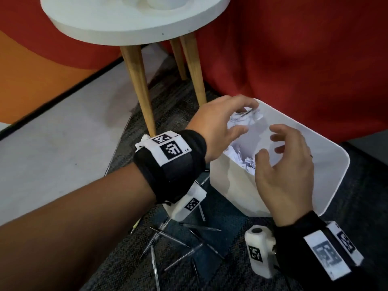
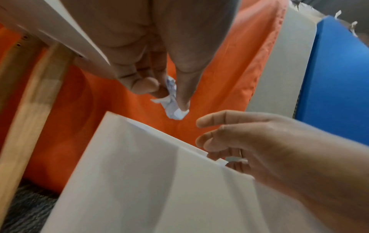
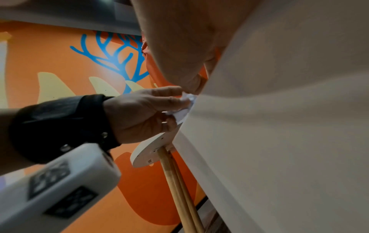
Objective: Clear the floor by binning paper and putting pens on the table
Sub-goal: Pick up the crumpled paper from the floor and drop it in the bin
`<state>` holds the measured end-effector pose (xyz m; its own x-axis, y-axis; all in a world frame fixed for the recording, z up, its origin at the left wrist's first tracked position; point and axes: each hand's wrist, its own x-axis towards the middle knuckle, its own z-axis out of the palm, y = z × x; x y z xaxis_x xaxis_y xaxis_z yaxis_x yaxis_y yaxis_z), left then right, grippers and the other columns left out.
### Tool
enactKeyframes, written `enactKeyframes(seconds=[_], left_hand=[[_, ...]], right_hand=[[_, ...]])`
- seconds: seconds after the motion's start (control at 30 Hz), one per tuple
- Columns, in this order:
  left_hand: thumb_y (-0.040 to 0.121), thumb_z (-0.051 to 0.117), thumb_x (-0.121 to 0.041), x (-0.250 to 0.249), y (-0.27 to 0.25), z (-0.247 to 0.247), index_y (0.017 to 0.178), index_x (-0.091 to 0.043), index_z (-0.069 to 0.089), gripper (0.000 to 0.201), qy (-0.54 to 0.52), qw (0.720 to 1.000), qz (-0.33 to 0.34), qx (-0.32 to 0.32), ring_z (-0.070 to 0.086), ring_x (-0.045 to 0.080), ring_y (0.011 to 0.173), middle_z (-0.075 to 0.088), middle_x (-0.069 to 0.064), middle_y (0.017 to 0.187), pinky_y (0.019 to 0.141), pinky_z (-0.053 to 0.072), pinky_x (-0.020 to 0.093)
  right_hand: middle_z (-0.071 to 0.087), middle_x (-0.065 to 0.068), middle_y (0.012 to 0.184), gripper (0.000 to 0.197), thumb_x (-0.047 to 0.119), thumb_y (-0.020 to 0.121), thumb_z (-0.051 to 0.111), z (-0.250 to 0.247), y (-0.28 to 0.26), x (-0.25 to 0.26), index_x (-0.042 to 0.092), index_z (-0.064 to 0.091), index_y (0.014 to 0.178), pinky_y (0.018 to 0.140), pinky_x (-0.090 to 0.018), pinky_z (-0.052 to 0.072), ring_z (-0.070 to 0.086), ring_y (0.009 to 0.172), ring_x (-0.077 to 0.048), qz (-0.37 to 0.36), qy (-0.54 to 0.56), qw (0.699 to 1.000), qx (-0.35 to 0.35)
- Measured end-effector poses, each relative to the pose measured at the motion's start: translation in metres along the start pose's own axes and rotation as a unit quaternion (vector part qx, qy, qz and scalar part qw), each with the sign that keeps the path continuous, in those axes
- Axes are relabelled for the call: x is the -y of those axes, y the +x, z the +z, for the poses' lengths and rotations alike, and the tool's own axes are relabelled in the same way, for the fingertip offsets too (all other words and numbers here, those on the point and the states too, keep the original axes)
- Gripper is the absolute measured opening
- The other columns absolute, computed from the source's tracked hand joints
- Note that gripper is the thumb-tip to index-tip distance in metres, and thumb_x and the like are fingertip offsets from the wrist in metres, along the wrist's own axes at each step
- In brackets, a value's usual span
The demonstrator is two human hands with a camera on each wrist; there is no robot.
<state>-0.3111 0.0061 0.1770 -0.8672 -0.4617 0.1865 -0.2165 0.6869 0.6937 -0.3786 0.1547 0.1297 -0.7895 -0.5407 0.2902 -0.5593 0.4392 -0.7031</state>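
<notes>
Your left hand (image 1: 218,120) pinches a crumpled paper (image 2: 172,100) between thumb and fingers (image 2: 182,88), right over the white bin's (image 1: 327,177) open mouth, so the drop is straight down. Your right hand (image 1: 285,175) hovers beside it over the bin, fingers spread and holding nothing. Pens (image 1: 178,242) lie scattered on the carpet below your wrists, nearer your left; the worktop (image 1: 117,24) stands beyond.
</notes>
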Motion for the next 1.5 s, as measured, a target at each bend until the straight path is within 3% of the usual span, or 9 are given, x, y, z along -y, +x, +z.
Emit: enactKeyframes(seconds=[0.13,0.47,0.6,0.7,0.9,1.1,1.2,1.33,1.5], left_hand=[[0.081,0.074,-0.024,-0.007,0.011,0.005,0.131,-0.028,0.055,0.053,0.046,0.995,-0.026,0.085,0.052,0.005,0.084,0.054,-0.008,0.116,0.069,0.038,0.005],[0.088,0.064,-0.029,0.025,-0.051,-0.086,0.112,-0.029,0.062,0.023,0.144,0.977,-0.129,0.092,0.052,0.005,0.075,0.056,-0.011,0.096,0.070,0.042,0.017],[0.087,0.066,-0.029,0.073,-0.099,-0.116,0.099,-0.032,0.064,0.012,0.154,0.962,-0.210,0.083,0.058,0.009,0.074,0.059,-0.018,0.082,0.073,0.049,0.029],[0.087,0.066,-0.032,0.116,-0.136,-0.118,0.090,-0.037,0.063,0.007,0.145,0.947,-0.278,0.069,0.057,0.003,0.070,0.063,-0.017,0.080,0.071,0.047,0.026],[0.088,0.063,-0.032,0.195,-0.185,-0.088,0.090,-0.035,0.060,0.004,0.157,0.913,-0.363,0.100,0.059,0.015,0.078,0.061,-0.012,0.082,0.073,0.046,0.025],[0.087,0.063,-0.029,0.261,-0.223,-0.030,0.109,-0.028,0.059,0.023,0.152,0.889,-0.401,0.162,0.059,0.021,0.099,0.059,-0.003,0.110,0.081,0.044,0.027],[0.085,0.065,-0.027,0.284,-0.236,-0.005,0.129,-0.031,0.046,0.047,0.162,0.884,-0.378,0.221,0.049,0.028,0.120,0.040,0.000,0.138,0.098,0.043,0.039],[0.087,0.063,-0.025,0.303,-0.245,0.018,0.144,-0.041,0.024,0.071,0.176,0.867,-0.350,0.309,0.024,0.027,0.138,0.013,-0.005,0.155,0.110,0.034,0.043],[0.086,0.061,-0.022,0.312,-0.242,0.030,0.145,-0.037,0.026,0.071,0.201,0.862,-0.328,0.329,0.025,0.028,0.131,0.024,0.000,0.147,0.109,0.033,0.040]], right_hand=[[0.054,0.009,0.108,0.039,0.012,0.082,0.059,-0.001,0.001,0.003,0.025,0.050,0.118,0.089,-0.051,0.044,0.054,0.099,-0.023,0.009,0.023,1.000,0.000],[0.060,0.001,0.109,0.032,0.021,0.081,0.053,-0.006,-0.003,0.006,0.026,0.055,0.112,0.094,-0.048,0.040,0.055,0.100,-0.030,0.031,-0.003,0.998,0.053],[0.061,-0.002,0.104,0.023,0.018,0.083,0.053,-0.006,-0.004,0.018,0.022,0.063,0.104,0.092,-0.042,0.036,0.054,0.100,-0.032,-0.038,-0.028,0.998,0.036],[0.055,0.006,0.096,0.019,0.004,0.084,0.057,0.001,-0.016,0.053,0.017,0.065,0.094,0.087,-0.031,0.036,0.049,0.093,-0.016,-0.113,0.042,0.992,0.031],[0.061,0.008,0.087,0.017,0.006,0.082,0.060,0.095,-0.057,0.080,0.020,0.064,0.090,0.074,-0.036,0.048,0.056,0.081,-0.015,-0.168,0.095,0.948,0.252],[0.065,0.007,0.090,0.015,0.016,0.087,0.060,0.210,-0.093,0.035,0.029,0.063,0.095,0.076,-0.034,0.054,0.062,0.085,-0.018,-0.022,-0.067,0.873,0.483],[0.061,0.002,0.116,0.025,0.021,0.089,0.063,0.240,-0.102,0.006,0.029,0.061,0.113,0.085,-0.034,0.053,0.061,0.101,-0.021,0.024,-0.111,0.844,0.524],[0.037,0.000,0.136,0.049,0.020,0.089,0.064,0.264,-0.107,-0.019,0.032,0.044,0.132,0.090,-0.040,0.051,0.049,0.115,-0.028,-0.035,-0.140,0.841,0.521],[0.030,-0.003,0.141,0.065,0.023,0.090,0.064,0.293,-0.097,-0.026,0.032,0.031,0.146,0.093,-0.043,0.051,0.043,0.122,-0.031,-0.068,-0.177,0.835,0.517]])
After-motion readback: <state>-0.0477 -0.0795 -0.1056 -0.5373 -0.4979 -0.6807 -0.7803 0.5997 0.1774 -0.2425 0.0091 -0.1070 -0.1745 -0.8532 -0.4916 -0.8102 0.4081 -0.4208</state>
